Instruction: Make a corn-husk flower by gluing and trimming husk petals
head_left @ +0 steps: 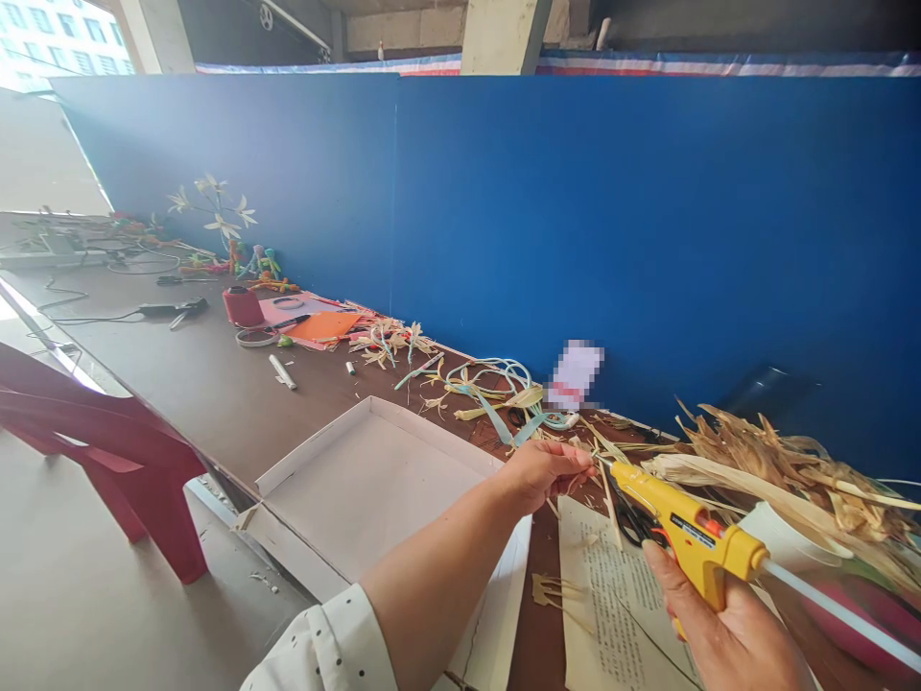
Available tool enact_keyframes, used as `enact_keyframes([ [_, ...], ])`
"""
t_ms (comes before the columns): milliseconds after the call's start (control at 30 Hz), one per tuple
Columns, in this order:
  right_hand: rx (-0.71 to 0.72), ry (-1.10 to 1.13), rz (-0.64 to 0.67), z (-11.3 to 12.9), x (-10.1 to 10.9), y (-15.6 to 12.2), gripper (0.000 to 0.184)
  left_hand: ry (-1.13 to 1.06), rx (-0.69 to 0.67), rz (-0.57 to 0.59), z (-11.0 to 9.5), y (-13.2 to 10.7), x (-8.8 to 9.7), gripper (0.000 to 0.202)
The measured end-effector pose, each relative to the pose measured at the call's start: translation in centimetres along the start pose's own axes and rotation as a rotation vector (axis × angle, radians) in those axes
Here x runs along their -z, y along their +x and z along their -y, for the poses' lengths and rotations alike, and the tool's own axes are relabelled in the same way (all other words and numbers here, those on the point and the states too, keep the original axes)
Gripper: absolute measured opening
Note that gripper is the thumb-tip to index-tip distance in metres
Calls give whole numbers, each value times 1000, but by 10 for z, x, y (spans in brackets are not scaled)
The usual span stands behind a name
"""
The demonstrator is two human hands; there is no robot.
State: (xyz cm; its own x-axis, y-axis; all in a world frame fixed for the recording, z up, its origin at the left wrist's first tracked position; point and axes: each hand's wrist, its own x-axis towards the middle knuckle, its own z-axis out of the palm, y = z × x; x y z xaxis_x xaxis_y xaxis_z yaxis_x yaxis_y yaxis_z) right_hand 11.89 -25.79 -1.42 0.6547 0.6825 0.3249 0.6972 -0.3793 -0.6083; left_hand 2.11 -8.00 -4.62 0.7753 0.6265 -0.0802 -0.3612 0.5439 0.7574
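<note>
My right hand (741, 629) is wrapped round the handle of a yellow hot glue gun (683, 528). A white glue stick (841, 609) sticks out of the gun's back end. My left hand (551, 470) is closed in a pinch, its fingertips right by the gun's nozzle. Whatever sits between those fingers is too small to make out. Below the gun lie black scissors (633, 523), partly hidden by it, and a printed sheet of paper (611, 595). A few cut husk pieces (551, 590) rest on the sheet's left edge.
Dried corn husks (784, 461) pile up at the right beside a white bowl (788, 533). A shallow white box (403, 480) lies left of my arm. Husk flowers (392, 341), a red thread spool (243, 307) and orange paper (323, 326) line the blue partition (576, 211). A red chair (107, 441) stands left.
</note>
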Motion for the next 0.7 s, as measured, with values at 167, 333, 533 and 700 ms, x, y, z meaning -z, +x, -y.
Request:
enact_keyframes([
  [167,-88,23,98,-3,-1,1,51,22,-6,7,0,0,0,43],
  [333,-58,31,98,-3,-1,1,47,35,-22,15,2,2,2,42],
  [533,20,42,61,1,-2,-1,40,31,-21,9,1,1,1,44],
  [700,28,12,15,2,-1,-2,40,7,-9,7,1,0,1,46],
])
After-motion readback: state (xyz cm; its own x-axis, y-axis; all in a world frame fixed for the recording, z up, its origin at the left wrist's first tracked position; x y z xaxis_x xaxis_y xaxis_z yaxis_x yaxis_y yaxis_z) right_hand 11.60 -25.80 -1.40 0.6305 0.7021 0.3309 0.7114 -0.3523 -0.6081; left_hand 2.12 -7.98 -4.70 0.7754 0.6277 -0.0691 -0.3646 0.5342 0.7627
